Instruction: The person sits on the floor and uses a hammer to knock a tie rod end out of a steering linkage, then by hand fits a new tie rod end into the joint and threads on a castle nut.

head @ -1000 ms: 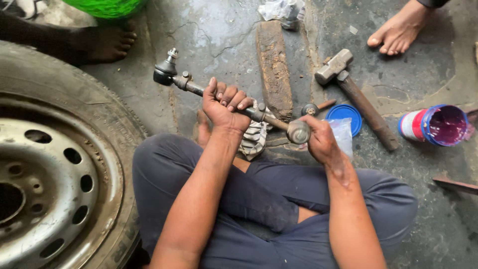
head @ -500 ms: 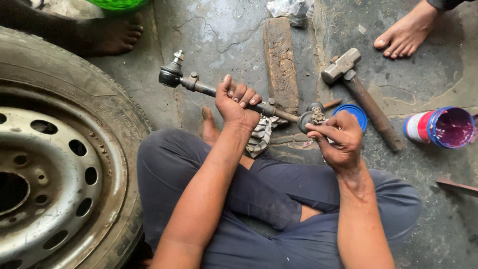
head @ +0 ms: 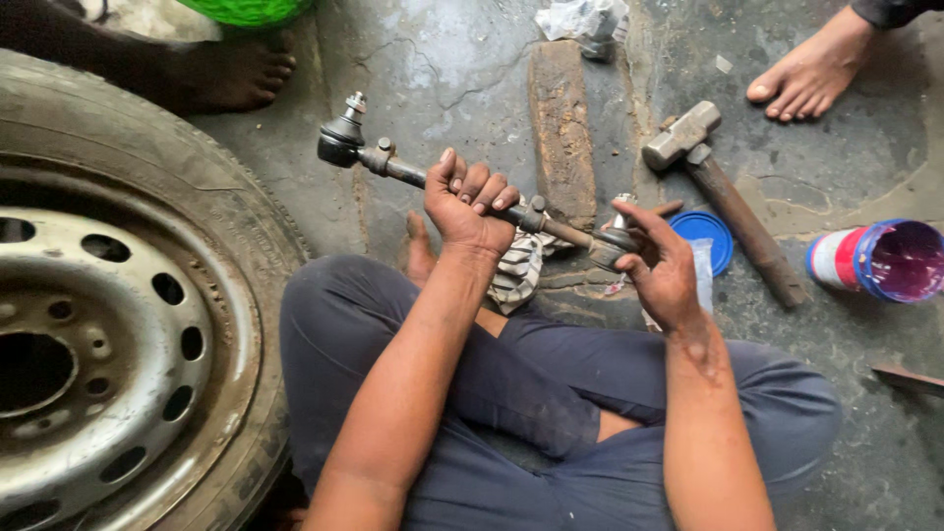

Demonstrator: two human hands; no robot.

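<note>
I sit cross-legged on a concrete floor and hold a greasy steel steering rod with a ball joint at its left end. My left hand is wrapped around the middle of the rod. My right hand cups the joint at the rod's right end, fingers curled over it. A striped rag lies under the rod, over my foot.
A wheel with tyre and steel rim lies at my left. A hammer, a blue lid, an open tub with purple inside and a wood block are on the floor. Other people's bare feet are nearby.
My right hand has shifted its hold on the right end joint, fingers now curled over its top. The rod stays held level in my left hand.
</note>
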